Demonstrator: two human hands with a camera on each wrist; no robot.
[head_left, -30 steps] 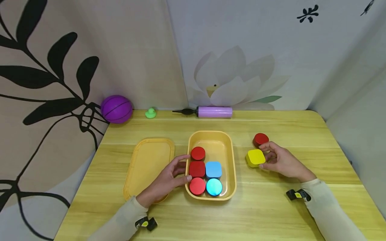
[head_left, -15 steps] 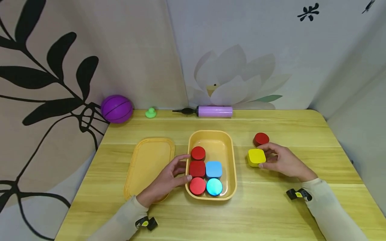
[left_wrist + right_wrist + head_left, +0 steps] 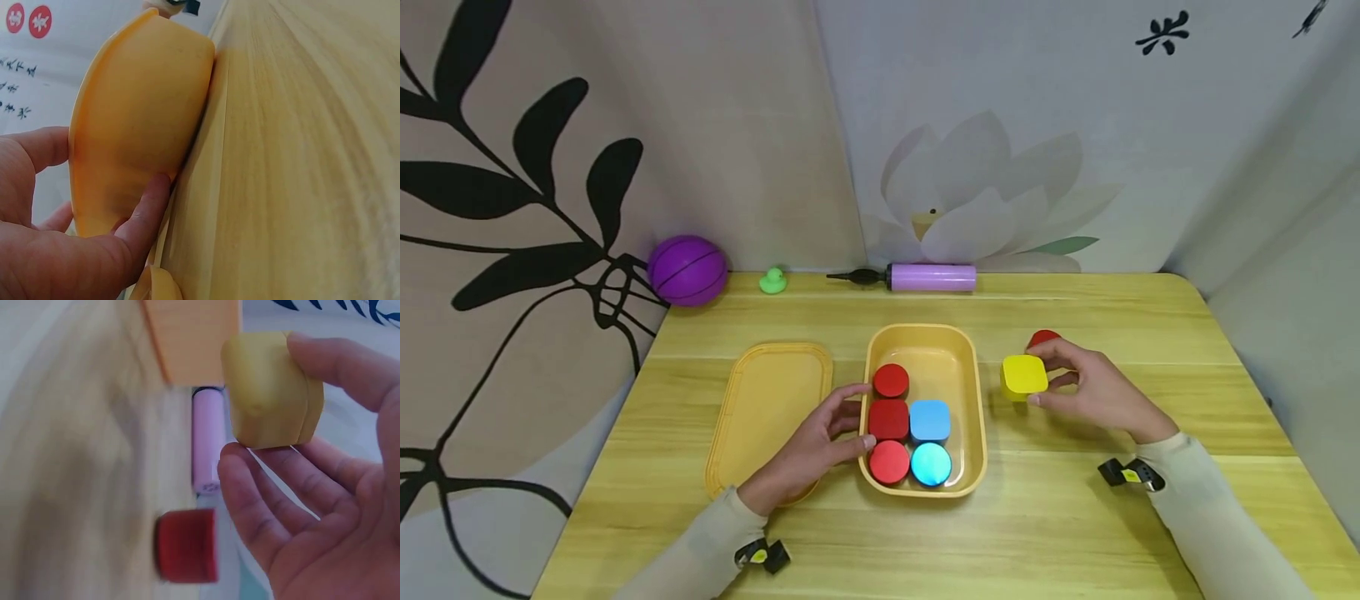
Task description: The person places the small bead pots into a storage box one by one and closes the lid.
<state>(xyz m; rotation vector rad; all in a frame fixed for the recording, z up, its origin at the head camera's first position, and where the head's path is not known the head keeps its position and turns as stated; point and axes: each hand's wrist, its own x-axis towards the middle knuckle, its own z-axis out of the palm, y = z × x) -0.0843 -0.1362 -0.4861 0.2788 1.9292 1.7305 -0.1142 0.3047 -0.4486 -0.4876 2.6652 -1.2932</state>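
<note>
My left hand (image 3: 808,454) grips the left wall of an orange-yellow plastic box (image 3: 966,333), digits over the rim; in the left wrist view a finger (image 3: 153,200) presses the outer wall (image 3: 144,94). Inside stand a red round block (image 3: 891,381), a red rounded-square one (image 3: 888,420), another red round one (image 3: 889,462), a blue rounded-square block (image 3: 929,422) and a shiny blue round one (image 3: 931,464). Right of the box, my right hand (image 3: 1093,392) pinches a yellow rounded-square block (image 3: 1024,377) with a seam (image 3: 269,394), raised off the table. Behind it a red round block (image 3: 1043,337) is partly hidden.
A matching lid (image 3: 775,408) lies left of the box, partly under my left forearm. Along the table's back edge are a purple ball (image 3: 688,271), a green toy duck (image 3: 772,281) and a purple hand pump (image 3: 932,277). The wooden table (image 3: 880,550) meets a patterned wall.
My right hand has lifted the yellow block and moved it slightly left and away, now covering part of the red block behind. The left hand and box stay put.
</note>
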